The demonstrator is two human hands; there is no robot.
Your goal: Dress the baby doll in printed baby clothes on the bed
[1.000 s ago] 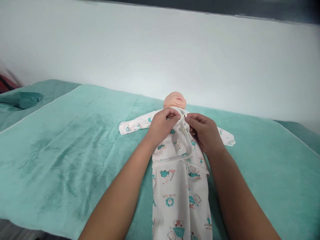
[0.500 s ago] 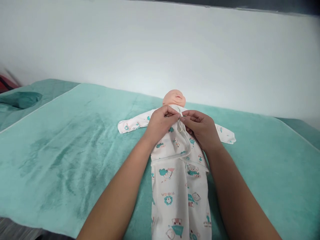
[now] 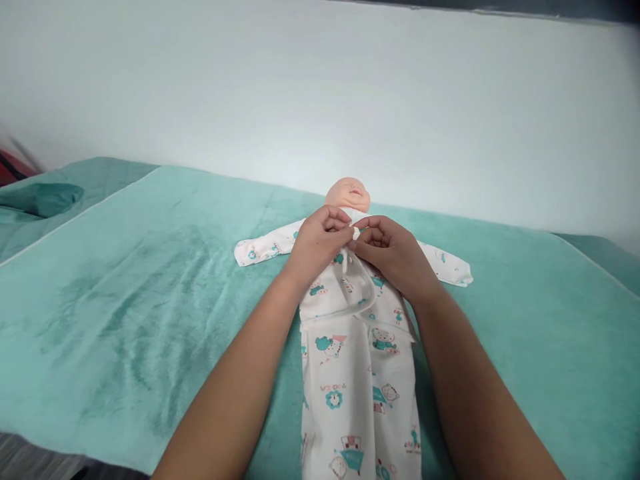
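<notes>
A baby doll [image 3: 347, 193] lies on its back with its head far from me and its arms spread. It wears a white baby shirt [image 3: 333, 297] printed with cartoon figures, one front overlapping the other, and matching pants [image 3: 345, 373]. Over the chest, my left hand [image 3: 319, 241] and my right hand [image 3: 395, 257] meet, fingertips pinched on the shirt's white fabric tie [image 3: 356, 233]. A bit of the tie pokes up between the fingers, and a loose end dangles below my left hand. My fingers partly hide the tie and the neckline.
A soft green blanket [image 3: 150, 300] with wrinkles on the left covers the surface under the doll. Behind it rises a white wall [image 3: 320, 87]. At the far left are a folded green bulge [image 3: 43, 199] and something red [image 3: 14, 170].
My hands have shifted slightly left and up, still pinching. The white tie now shows bunched between the fingertips, and its hanging end has moved left.
</notes>
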